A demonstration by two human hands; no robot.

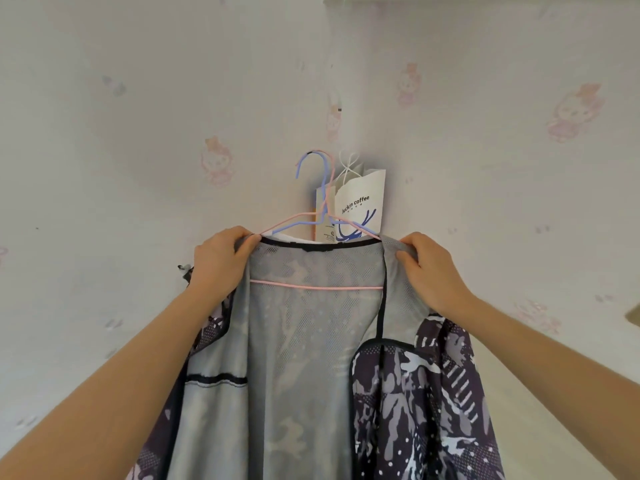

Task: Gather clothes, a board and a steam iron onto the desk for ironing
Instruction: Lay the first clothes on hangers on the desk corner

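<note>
Head view: the left grip (pixel 221 266) is closed on the left shoulder of a camouflage jacket (pixel 311 358), fingers curled over the fabric edge just beside the black-trimmed collar. The right grip (pixel 429 271) pinches the jacket's right shoulder, fingers curled over the grey mesh lining. Between the two grips the jacket hangs open with its lining towards the camera. Its dark patterned outside shows below and to the outer side of each grip.

A pink hanger (pixel 317 287) sits inside the jacket. Its bottom bar runs across between the grips, a little below them, and its sloping arms rise from beside each grip to a neck above and between them. The hook of a blue hanger (pixel 311 161) stands higher still, beside the pink one. Behind both hangers, above the collar and nearer the right grip, a white paper bag (pixel 360 199) printed "luckin coffee" hangs against the wall (pixel 138 98), which has pale pink cartoon wallpaper.
</note>
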